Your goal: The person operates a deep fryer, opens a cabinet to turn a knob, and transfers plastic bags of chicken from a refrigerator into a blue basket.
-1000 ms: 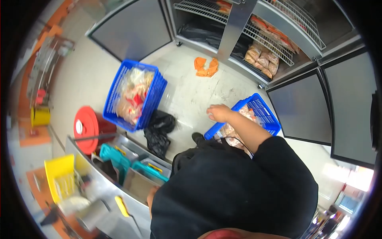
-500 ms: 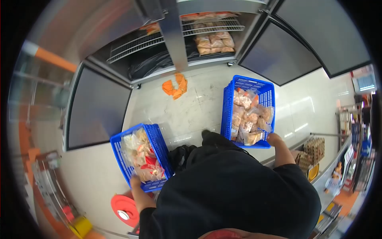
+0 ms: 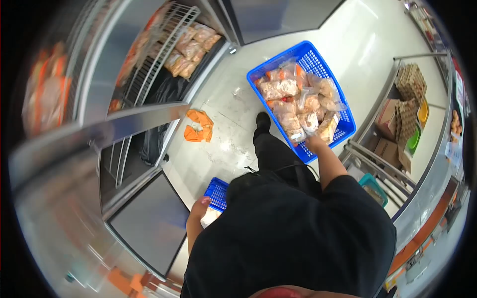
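A blue plastic basket (image 3: 313,52) stands on the floor ahead to the right, filled with clear bags of packed food (image 3: 293,116). My right hand (image 3: 317,145) is over its near side, against the nearest bags; its fingertips are hidden, so whether it grips anything cannot be told. Lower left, a second blue basket (image 3: 217,192) shows only in part, with my body covering the rest. Beside its outer edge hangs my left hand (image 3: 199,204), fingers partly visible and loosely apart, with nothing seen in them.
A steel upright fridge (image 3: 164,111) stands open at left, with bagged food (image 3: 191,49) inside. Its lower door (image 3: 149,223) swings out near my left arm. An orange cloth or bag (image 3: 199,125) lies on the floor. At right, a rack holds egg trays (image 3: 411,82) and boxes.
My view has turned right, bringing the right-hand basket closer. My right hand has shifted from its corner to over the near bags. The left basket is now mostly hidden by my body.
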`<state>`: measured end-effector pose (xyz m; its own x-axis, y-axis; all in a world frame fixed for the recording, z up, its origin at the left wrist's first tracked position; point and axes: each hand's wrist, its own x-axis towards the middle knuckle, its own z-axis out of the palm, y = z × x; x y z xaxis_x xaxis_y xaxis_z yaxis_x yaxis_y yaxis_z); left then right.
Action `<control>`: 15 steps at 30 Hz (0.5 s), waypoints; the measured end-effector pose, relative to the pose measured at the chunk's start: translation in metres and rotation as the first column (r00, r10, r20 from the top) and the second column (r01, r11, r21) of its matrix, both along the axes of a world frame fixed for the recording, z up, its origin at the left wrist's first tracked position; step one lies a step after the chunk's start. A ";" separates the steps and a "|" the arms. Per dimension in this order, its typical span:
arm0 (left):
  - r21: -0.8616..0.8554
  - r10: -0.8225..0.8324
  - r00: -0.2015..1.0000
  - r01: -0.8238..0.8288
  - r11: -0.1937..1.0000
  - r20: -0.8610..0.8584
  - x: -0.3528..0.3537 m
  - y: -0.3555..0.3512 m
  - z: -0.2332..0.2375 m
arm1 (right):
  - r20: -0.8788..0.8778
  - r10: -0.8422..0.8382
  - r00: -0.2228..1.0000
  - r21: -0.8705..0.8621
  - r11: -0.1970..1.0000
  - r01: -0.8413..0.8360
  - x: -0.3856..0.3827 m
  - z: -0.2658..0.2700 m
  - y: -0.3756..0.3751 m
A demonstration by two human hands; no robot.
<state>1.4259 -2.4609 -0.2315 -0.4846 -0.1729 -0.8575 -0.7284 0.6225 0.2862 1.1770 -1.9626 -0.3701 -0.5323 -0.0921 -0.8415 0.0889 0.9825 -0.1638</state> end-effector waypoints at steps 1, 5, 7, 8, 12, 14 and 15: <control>-0.043 0.042 0.999 -0.041 0.998 0.017 -0.009 -0.008 -0.005 | 0.072 0.038 0.997 0.013 0.999 -0.039 -0.023 -0.004 -0.015; -0.231 0.145 0.986 -0.160 0.960 -0.081 -0.059 -0.050 -0.041 | -0.029 -0.089 0.996 0.049 0.995 0.090 -0.084 -0.024 -0.042; -0.228 0.157 0.977 -0.186 0.956 -0.143 -0.085 -0.064 -0.056 | 0.027 -0.145 0.989 0.095 0.985 0.142 -0.084 -0.057 -0.035; -0.178 0.176 0.970 -0.205 0.963 -0.166 -0.116 -0.060 -0.053 | 0.010 -0.197 0.980 0.140 0.971 0.194 -0.074 -0.080 -0.026; -0.100 -0.170 0.946 0.147 0.984 -0.277 -0.202 -0.069 -0.087 | 0.120 -0.374 0.920 0.172 0.920 0.352 -0.051 -0.114 -0.018; -0.041 -0.135 0.972 0.130 0.991 -0.192 -0.238 -0.064 -0.115 | 0.093 -0.394 0.914 0.213 0.905 0.368 -0.023 -0.130 -0.018; -0.055 -0.245 0.947 0.239 0.970 -0.210 -0.245 -0.076 -0.141 | 0.090 -0.454 0.886 0.281 0.865 0.415 -0.006 -0.141 -0.015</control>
